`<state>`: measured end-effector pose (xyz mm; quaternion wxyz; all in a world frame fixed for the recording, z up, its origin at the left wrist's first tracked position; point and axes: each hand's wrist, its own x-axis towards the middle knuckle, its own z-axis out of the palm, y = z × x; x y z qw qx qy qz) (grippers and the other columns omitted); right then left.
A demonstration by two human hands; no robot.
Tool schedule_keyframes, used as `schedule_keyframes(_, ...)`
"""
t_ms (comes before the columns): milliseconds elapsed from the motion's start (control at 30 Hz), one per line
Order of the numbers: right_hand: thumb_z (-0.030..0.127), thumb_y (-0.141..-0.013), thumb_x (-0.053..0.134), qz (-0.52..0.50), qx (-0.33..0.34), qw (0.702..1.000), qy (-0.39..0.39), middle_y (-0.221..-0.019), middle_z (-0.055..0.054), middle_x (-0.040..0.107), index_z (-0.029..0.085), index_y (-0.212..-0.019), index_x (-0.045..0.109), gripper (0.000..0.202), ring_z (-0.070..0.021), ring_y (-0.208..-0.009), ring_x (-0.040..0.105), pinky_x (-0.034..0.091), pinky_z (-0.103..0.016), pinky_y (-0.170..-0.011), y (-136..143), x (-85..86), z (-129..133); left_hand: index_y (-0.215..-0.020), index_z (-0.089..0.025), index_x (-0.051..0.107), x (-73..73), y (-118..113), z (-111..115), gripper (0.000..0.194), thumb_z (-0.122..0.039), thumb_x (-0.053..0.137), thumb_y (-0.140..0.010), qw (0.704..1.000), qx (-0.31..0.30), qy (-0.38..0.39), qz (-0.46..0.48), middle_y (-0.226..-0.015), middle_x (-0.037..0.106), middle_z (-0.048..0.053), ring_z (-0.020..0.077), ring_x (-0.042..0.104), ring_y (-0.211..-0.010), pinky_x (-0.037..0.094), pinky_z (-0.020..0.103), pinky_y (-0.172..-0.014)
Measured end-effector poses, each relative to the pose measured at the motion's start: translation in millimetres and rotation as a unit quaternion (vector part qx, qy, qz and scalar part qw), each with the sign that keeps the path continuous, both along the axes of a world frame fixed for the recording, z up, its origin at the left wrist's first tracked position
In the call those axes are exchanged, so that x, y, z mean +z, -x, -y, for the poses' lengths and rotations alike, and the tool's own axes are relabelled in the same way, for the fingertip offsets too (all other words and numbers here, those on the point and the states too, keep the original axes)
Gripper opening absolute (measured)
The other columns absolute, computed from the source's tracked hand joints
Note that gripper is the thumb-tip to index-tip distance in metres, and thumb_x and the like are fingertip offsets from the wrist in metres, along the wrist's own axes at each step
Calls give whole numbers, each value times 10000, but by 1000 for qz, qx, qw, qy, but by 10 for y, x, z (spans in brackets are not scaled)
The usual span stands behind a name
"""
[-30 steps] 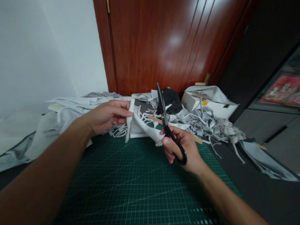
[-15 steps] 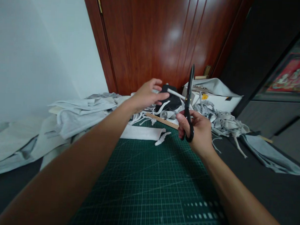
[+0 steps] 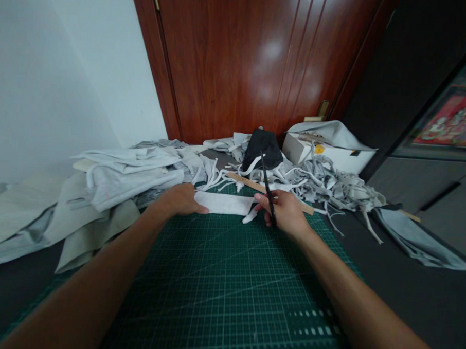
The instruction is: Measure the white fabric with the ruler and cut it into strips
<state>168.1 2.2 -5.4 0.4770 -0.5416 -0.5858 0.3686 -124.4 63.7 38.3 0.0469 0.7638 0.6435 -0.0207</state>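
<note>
A flat white fabric strip [image 3: 224, 204] lies across the green cutting mat [image 3: 228, 277]. My left hand [image 3: 183, 199] is closed over its left end, thumb on top. Black scissors [image 3: 267, 178] sit in my right hand [image 3: 287, 210], blades pointing up and away. The thumb and fingers of that hand are at the strip's right end, where a narrow white tie [image 3: 250, 215] hangs loose on the mat. Whether those fingertips pinch the fabric cannot be made out. Just behind the strip runs a wooden ruler [image 3: 246, 182], partly hidden by my right hand.
Stacks of pale grey fabric [image 3: 132, 178] lie on the left by the wall. Behind the mat stand a black pouch [image 3: 262, 147] and a white box [image 3: 296, 149]. Tangled grey straps [image 3: 344, 184] and folded grey cloth [image 3: 419, 236] are on the right. A wooden door [image 3: 230, 66] closes the back.
Both hands have come down from above the mat. My left hand has moved left onto the strip; the scissors have lowered leftward. The white cord held up between the hands is no longer raised.
</note>
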Motion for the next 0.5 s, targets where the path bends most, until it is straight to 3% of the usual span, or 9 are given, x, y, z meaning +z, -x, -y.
schedule_keyframes(133,466,-826,853,11,1,1000,21,-546,-21,695,164,-758,690,350,-119,-349,550,397,-216,-335,60,-64,-84,-718,-211,633,-76,24,14,287,-422,812,-643,994,-14,-31,105,-837,712,106,318,675,-859,391,341,-713)
schedule_keyframes(200,413,-737,933,7,-3,1000,29,-451,13,619,168,-700,674,358,-119,-333,534,362,-207,-325,110,-87,-141,-661,-221,599,-117,25,37,250,-391,781,-674,988,-32,-31,148,-735,660,51,269,643,-780,367,326,-684)
schedule_keyframes(267,350,-647,989,-10,-10,999,40,-425,28,592,172,-684,657,378,-117,-328,519,343,-205,-315,174,-99,-199,-670,-218,604,-147,13,72,257,-403,781,-691,968,-49,-7,247,-700,630,18,227,606,-721,360,312,-653)
schedule_keyframes(300,325,-614,1003,-23,-13,999,46,-423,35,585,174,-686,650,391,-115,-329,509,341,-206,-312,207,-96,-224,-688,-214,613,-157,-2,92,264,-406,795,-689,945,-50,14,323,-690,619,7,208,586,-694,360,304,-634)
schedule_keyframes(367,296,-581,1011,-58,-16,997,52,-423,54,561,180,-702,633,414,-107,-340,489,353,-205,-315,263,-53,-260,-741,-199,639,-160,-56,135,270,-373,833,-670,870,-32,57,488,-702,624,3,180,570,-670,376,288,-607)
schedule_keyframes(500,271,-604,983,-140,7,989,46,-465,73,538,173,-738,624,395,-83,-399,475,395,-185,-355,288,201,-275,-911,-173,663,-98,-237,223,254,-213,804,-703,673,43,95,732,-969,729,82,198,680,-840,535,309,-738)
